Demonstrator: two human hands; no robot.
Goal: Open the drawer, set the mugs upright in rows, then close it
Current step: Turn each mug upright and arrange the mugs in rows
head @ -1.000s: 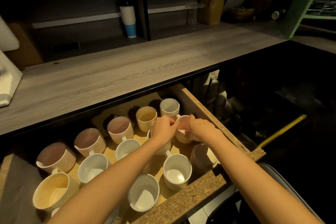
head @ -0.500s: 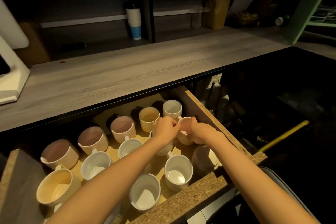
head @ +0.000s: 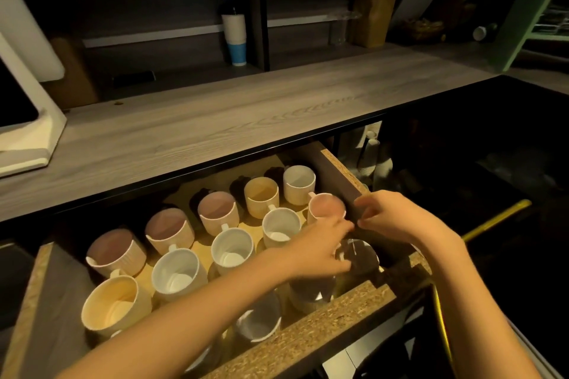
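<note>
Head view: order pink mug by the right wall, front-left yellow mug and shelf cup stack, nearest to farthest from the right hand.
1. Pink mug, just left of the right hand.
2. Yellow mug, front left of the drawer.
3. Cup stack, back shelf.

A grey wood-grain countertop (head: pixel 215 126) is stretching across in front of me, and a white appliance (head: pixel 27 120) is sitting on its left end. At the back, a stack of paper cups (head: pixel 234 37), white with a blue one at the bottom, is standing upright beside a black divider (head: pixel 261 15), while a clear glass (head: pixel 338 28) and a tall brown bag (head: pixel 374 14) are standing just beside each other further right. A green post (head: pixel 529 9) is slanting up at the far right, a yellow bar (head: pixel 495 220) is lying in the dark area below, and more stacked paper cups (head: pixel 371 154) are showing under the counter.
</note>
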